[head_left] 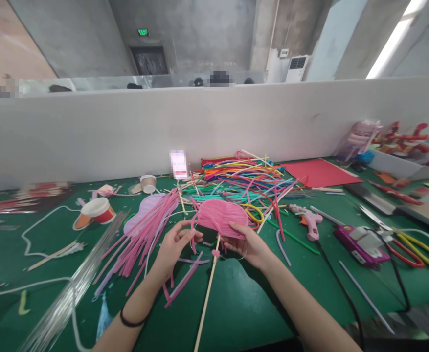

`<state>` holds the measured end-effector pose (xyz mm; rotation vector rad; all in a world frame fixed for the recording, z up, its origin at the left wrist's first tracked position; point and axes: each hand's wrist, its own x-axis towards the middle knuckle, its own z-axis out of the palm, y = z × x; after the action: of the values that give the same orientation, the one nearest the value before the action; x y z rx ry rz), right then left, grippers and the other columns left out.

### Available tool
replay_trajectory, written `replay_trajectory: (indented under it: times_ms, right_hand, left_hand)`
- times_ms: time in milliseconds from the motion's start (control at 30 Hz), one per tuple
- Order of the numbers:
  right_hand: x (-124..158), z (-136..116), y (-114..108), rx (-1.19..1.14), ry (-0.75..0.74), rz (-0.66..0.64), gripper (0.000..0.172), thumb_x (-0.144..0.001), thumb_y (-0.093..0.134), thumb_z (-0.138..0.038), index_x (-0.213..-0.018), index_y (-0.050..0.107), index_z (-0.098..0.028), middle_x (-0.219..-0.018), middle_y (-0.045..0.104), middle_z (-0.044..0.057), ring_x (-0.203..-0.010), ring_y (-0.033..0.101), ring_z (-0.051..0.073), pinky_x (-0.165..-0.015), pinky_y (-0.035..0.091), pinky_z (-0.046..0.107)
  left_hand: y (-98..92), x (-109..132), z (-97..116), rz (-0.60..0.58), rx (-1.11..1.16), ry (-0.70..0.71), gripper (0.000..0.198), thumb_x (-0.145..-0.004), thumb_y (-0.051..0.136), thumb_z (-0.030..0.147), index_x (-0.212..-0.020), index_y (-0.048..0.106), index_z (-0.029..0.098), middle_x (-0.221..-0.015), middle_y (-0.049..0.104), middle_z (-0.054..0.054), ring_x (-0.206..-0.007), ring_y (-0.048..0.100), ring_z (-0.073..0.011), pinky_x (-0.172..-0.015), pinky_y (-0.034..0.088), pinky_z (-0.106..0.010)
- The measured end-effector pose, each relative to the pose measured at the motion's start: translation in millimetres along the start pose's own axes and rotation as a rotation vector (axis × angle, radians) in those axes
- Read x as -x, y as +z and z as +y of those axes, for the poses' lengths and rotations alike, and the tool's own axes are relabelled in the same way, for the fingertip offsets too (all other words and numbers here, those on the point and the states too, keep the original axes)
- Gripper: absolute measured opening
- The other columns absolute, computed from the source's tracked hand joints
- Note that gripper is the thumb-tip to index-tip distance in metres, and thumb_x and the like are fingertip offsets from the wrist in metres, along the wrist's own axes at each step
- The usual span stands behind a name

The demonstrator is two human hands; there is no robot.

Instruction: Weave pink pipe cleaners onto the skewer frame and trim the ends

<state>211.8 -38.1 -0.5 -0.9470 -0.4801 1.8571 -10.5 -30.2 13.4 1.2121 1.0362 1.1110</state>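
Note:
I hold a pink fan-shaped piece made of pipe cleaners (pixel 219 215) above the green table (pixel 236 303). It sits on a thin wooden stick (pixel 207 293) that runs down toward me. My right hand (pixel 245 243) grips the fan's lower right edge, thumb on top. My left hand (pixel 175 244) pinches a loose pink pipe cleaner end at the fan's lower left side. A black band is on my left wrist.
A heap of coloured pipe cleaners (pixel 247 178) lies behind the fan, a bundle of pink ones (pixel 141 239) to its left. A pink glue gun (pixel 311 222), red paper sheet (pixel 319 172), paper cups (pixel 97 210), scissors (pixel 416 247) and silver wires (pixel 67 293) surround them. A white partition (pixel 126 127) backs the table.

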Motion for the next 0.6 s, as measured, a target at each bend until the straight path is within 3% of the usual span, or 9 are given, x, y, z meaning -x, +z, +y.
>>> replay_trajectory:
  times_ms: [167, 333, 533, 600]
  right_hand:
    - [1, 0, 0, -0.016, 0.014, -0.012, 0.014, -0.086, 0.062, -0.025, -0.092, 0.066, -0.013, -0.085, 0.076, 0.009, -0.075, 0.073, 0.017, -0.067, 0.058, 0.025]
    - [3, -2, 0, -0.111, 0.050, -0.004, 0.011, -0.087, 0.059, -0.022, -0.090, 0.065, -0.014, -0.083, 0.076, 0.010, -0.073, 0.073, 0.017, -0.067, 0.058, 0.026]
    - [2, -6, -5, -0.216, 0.031, -0.048, 0.016, -0.089, 0.054, -0.021, -0.090, 0.065, -0.009, -0.076, 0.074, 0.010, -0.062, 0.069, 0.015, -0.061, 0.058, 0.026]
    - [2, -6, -6, -0.231, 0.006, -0.070, 0.018, -0.089, 0.053, -0.021, -0.091, 0.065, -0.009, -0.075, 0.074, 0.010, -0.059, 0.068, 0.015, -0.059, 0.058, 0.027]
  left_hand:
    - [-2.7, 1, -1, -0.172, 0.173, -0.112, 0.026, -0.086, 0.065, 0.039, -0.102, 0.058, 0.019, -0.067, 0.066, 0.000, -0.067, 0.065, -0.0149, -0.070, 0.050, -0.027]
    - [-5.7, -3, -3, -0.183, 0.284, -0.082, 0.026, -0.081, 0.070, 0.041, -0.093, 0.064, 0.019, -0.059, 0.052, 0.005, -0.059, 0.056, -0.0105, -0.067, 0.047, -0.025]
    - [-19.3, -8, -5, -0.180, -0.065, 0.002, 0.021, -0.079, 0.073, 0.035, -0.077, 0.068, 0.015, -0.064, 0.062, 0.000, -0.065, 0.057, -0.0107, -0.067, 0.045, -0.021]
    - [-24.7, -11, -4, -0.118, -0.043, 0.023, 0.020, -0.078, 0.074, 0.035, -0.078, 0.070, 0.016, -0.064, 0.063, 0.000, -0.064, 0.057, -0.0105, -0.066, 0.046, -0.021]
